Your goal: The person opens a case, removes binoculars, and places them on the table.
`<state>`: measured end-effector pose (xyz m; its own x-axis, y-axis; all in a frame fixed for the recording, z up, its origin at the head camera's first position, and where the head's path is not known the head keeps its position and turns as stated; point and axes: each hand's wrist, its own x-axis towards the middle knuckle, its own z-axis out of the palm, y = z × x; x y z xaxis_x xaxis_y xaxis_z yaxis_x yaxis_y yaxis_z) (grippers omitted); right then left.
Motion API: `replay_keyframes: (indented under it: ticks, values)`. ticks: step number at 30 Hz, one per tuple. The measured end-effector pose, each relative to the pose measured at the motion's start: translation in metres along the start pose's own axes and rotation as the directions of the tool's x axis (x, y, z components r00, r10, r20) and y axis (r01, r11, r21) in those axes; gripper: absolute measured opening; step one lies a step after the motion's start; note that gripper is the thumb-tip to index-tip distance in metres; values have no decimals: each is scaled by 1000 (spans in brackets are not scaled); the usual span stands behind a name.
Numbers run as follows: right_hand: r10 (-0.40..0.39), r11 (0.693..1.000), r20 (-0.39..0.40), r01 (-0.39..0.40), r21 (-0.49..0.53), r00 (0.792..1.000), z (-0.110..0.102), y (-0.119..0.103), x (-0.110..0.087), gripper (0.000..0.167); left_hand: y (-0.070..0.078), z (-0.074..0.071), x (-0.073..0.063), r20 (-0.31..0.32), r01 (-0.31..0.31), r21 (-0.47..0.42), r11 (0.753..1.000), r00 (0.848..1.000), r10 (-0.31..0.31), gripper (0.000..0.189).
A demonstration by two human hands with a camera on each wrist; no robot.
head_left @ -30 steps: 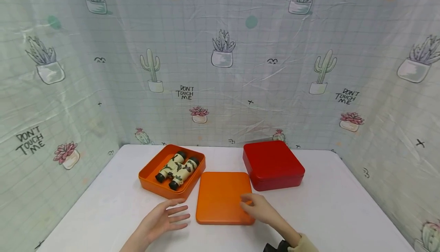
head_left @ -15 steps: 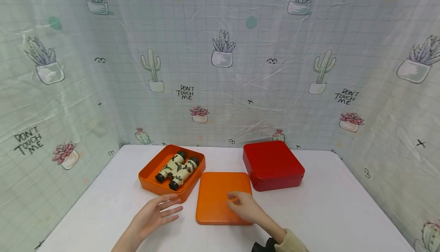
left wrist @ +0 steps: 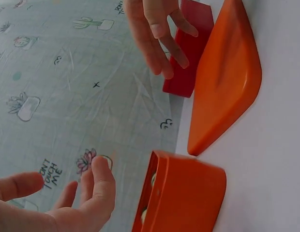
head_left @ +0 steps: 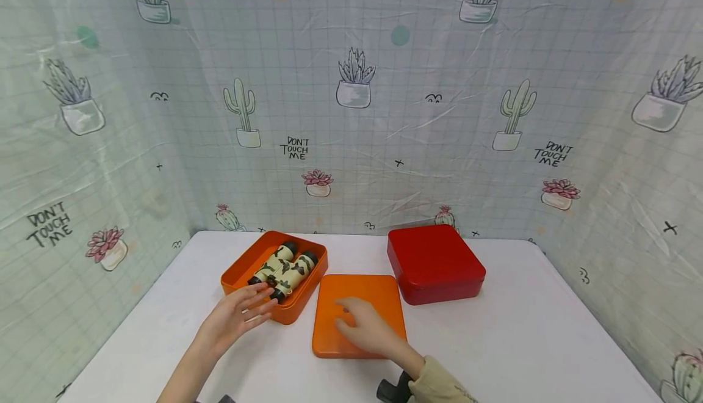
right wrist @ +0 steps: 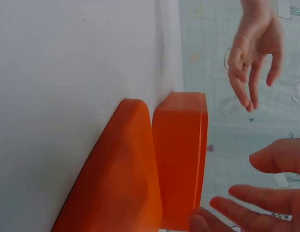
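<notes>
In the head view, an open orange box (head_left: 241, 278) stands at the back left with camouflage-patterned binoculars (head_left: 293, 273) lying in it. My left hand (head_left: 233, 317) hovers at the box's near corner, fingers spread and relaxed, holding nothing; it overlaps the near end of the binoculars in this view. A flat orange lid (head_left: 362, 290) lies on the table to the right of the box. Above that lid is my right hand (head_left: 362, 326), loosely bent and holding nothing, thumb apart from the fingers. The left wrist view shows both hands raised over the orange box (left wrist: 188, 188) and lid (left wrist: 227, 72).
A closed red box (head_left: 436, 262) sits at the back right, just beyond the lid's corner. All of it stands on a white table (head_left: 522, 330), with a cactus-printed curtain (head_left: 351, 128) hanging behind and along the sides.
My left hand has moved forward and left, up to the orange box. My right hand has slid leftward over the lid. The boxes, lid and binoculars have stayed in place.
</notes>
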<state>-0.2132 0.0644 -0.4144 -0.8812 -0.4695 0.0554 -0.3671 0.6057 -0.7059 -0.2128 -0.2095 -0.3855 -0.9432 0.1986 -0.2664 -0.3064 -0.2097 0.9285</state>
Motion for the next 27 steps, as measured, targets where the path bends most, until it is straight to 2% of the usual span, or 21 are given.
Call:
replay_keyframes:
  ticks: [7, 12, 15, 22, 27]
  values:
    - [-62, 990, 23, 65, -128, 998, 14, -10, 14, 42, 12, -6, 10, -69, -40, 17, 999, 997, 41, 50]
    - [-108, 965, 14, 108, -237, 994, 25, -17, 25, 44, 15, -9, 22, -149, -78, 130, 988, 984, 97, 51]
    - [-145, 945, 3, 139, -297, 990, 33, -19, 30, 45, 15, -11, 31, -195, -80, 208, 975, 973, 121, 49]
    - [-177, 914, 3, 166, -370, 984, 51, -24, 39, 47, 10, -18, 50, -249, -102, 326, 940, 950, 190, 46]
    - [-216, 870, 0, 192, -454, 976, 60, -26, 41, 49, 5, -21, 59, -270, -140, 397, 907, 927, 261, 41]
